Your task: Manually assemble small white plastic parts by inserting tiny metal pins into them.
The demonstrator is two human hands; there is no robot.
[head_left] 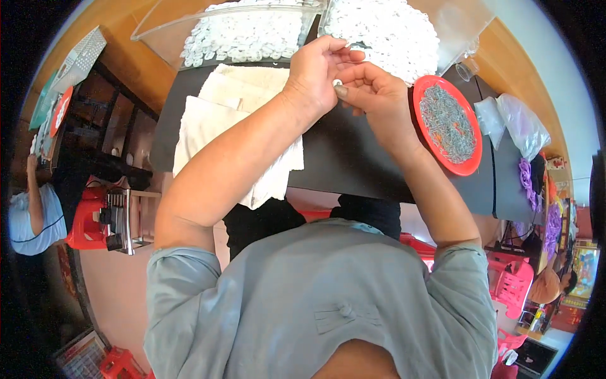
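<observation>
In the head view, a small white piece is pinched between the thumb and forefinger of the right hand, near the left hand, whose fingers are loosely curled; whether anything is gripped there cannot be told. One piece seems in work; which of the white pieces heaped beyond are done cannot be told, while plenty of thin pins are left in the red tray

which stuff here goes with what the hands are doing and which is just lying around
Likely part of the job:
- right hand, pinching a white piece
- left hand, beside it
- heaped white pieces
- red plate of pin-like bits

Probably just lying about:
- plastic bag
- purple plastic
- cloth, though its use is unclear
</observation>
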